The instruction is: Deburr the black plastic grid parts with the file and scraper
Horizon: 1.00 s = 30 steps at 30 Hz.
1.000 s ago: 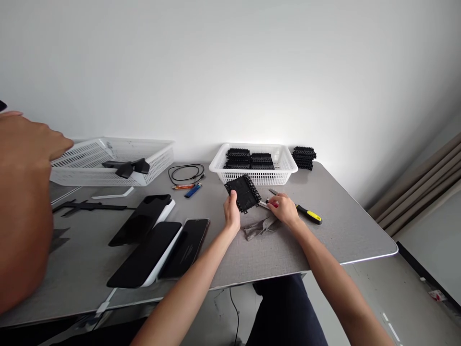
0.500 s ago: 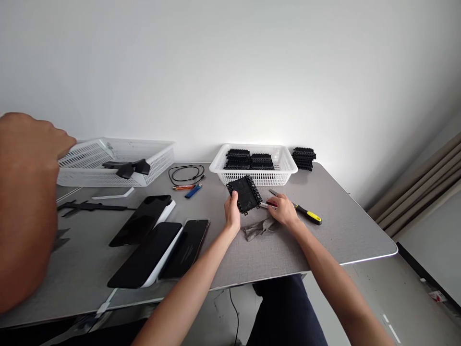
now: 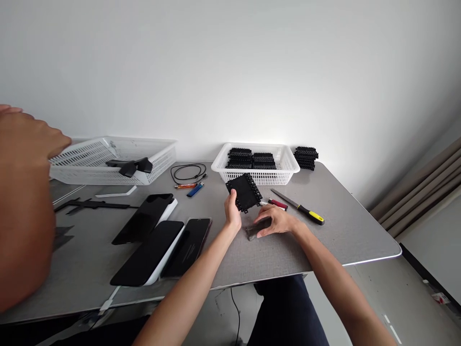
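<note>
The left hand [image 3: 232,211] pinches a black part [image 3: 245,192] by its near corner, thumb on top, holding it tilted just above the table [image 3: 342,230]. The right hand [image 3: 275,222] lies flat with fingers spread over a grey cloth [image 3: 254,230], pressing on it rather than gripping. To wipe well, I would say the part wants a firmer hold along its edge, so its small teeth don't snag the cloth, with the cloth bunched before it is lifted.

Just beyond the right hand lie a red pen [image 3: 278,204] and a knife [image 3: 298,207] with a yellow handle, close enough to get knocked. Behind the part stands a basket [image 3: 288,174] of stacked black parts. Left of the left hand lie phones [image 3: 162,240]. Another person's arm [image 3: 21,202] fills the far left edge, well apart.
</note>
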Motion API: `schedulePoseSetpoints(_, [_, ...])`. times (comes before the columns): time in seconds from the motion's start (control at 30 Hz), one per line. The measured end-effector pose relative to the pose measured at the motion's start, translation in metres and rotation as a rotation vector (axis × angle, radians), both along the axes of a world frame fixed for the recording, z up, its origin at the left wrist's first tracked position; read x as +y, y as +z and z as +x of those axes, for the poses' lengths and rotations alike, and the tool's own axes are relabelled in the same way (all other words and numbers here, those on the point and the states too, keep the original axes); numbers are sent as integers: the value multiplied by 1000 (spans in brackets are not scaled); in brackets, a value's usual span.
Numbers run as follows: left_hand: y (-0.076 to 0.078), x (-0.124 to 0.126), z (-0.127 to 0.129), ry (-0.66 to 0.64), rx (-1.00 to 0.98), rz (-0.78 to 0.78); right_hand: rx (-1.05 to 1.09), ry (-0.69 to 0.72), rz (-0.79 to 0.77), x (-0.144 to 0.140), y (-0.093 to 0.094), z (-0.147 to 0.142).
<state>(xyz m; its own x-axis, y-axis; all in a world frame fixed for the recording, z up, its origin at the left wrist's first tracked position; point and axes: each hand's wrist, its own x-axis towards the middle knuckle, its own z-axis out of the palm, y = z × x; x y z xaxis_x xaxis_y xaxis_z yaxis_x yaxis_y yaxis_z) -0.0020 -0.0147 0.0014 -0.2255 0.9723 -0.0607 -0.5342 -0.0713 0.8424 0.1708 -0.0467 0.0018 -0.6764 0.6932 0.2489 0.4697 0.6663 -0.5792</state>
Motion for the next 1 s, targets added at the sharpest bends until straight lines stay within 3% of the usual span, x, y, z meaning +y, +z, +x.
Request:
schedulePoseSetpoints(0.2, [1,-1,0,-3,14,-22,-45,16,-98,-1,0,-1])
schedulePoseSetpoints(0.43, [-2,3,-2,8,-2,49,19,-40,-49,0,0,-3])
schedulePoseSetpoints(0.5, [-3,6,-5,26,-15,96,125,-194,-66,1,4,3])
schedulePoseSetpoints(0.63, [-4,11,-8,71,39,182,640,-706,-85,8,12,17])
schedulePoseSetpoints(0.7, [-5,10,-6,44,106,206,821,-800,-91,11,12,18])
schedulePoseSetpoints(0.83, [-8,2,2,-103,180,208,833,-642,-155,13,7,7])
schedulePoseSetpoints(0.93, [-9,-3,8,-211,126,135,775,-507,-194,12,4,1])
schedulePoseSetpoints(1.0, [-8,-7,10,-290,43,61,721,-492,-203,11,3,2])
